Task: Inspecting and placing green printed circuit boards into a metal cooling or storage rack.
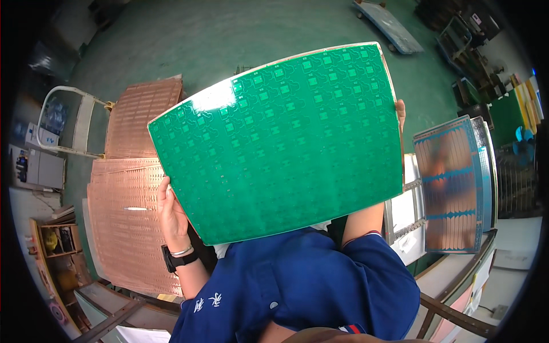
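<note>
green panel [280,154] | left hand [173,214] — holds left edge | right hand [401,114] — right edge | (copper-coloured sheets [123,228] at left)

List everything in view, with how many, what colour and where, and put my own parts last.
Printed circuit board panel: one, green, centre, between both hands
Near copper sheet stack: one, copper, left, beside the left hand
Far copper sheet stack: one, copper, beyond the near one
Trolley handle: one, whitish, far left
Flat cart: one, pale blue-grey, top right
Blue-banded panel: one, copper and blue, right
Shelf unit: one, wood-brown, lower left
Floor: one, green, top
Dark outer items: uncountable, too dim
Wristwatch: one, black, left wrist
Bracelet: one, silver, above the watch
Shirt: one, navy, bottom
Left hand: one, bare, panel's left edge
Right hand: one, bare, panel's right edge, mostly hidden
</note>
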`<state>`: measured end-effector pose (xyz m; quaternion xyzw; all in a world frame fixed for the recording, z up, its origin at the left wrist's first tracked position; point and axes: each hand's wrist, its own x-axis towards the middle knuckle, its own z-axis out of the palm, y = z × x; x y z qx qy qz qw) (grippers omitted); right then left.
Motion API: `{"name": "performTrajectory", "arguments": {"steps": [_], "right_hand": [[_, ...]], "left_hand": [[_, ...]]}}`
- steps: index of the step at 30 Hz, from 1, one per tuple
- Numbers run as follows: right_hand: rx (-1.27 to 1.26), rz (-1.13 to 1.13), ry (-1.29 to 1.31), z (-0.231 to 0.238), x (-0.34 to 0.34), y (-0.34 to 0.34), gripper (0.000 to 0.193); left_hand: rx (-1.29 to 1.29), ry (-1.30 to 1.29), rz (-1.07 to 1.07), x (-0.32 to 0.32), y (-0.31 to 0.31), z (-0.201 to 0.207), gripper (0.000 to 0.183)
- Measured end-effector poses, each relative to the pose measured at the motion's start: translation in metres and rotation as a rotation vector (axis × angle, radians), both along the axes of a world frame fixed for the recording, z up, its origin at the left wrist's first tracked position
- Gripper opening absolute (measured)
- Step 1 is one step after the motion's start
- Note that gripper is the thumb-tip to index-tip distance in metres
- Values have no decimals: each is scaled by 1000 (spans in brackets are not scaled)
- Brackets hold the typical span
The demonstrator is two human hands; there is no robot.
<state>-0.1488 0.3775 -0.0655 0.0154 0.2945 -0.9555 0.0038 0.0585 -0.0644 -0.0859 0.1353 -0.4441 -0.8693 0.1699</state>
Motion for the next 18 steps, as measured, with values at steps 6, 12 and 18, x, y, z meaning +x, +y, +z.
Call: {"name": "performTrajectory", "arguments": {"steps": [6,12,18], "right_hand": [[-26,112,-14,57,23,-47,52],[-62,481,27,25,32,-69,51],[-279,580,242,14,90,-139,47]], "left_hand": [[139,-21,2,-10,24,3,41],[322,-16,-61,-20,39,-5,45],[487,73,11,-52,72,-18,32]]}}
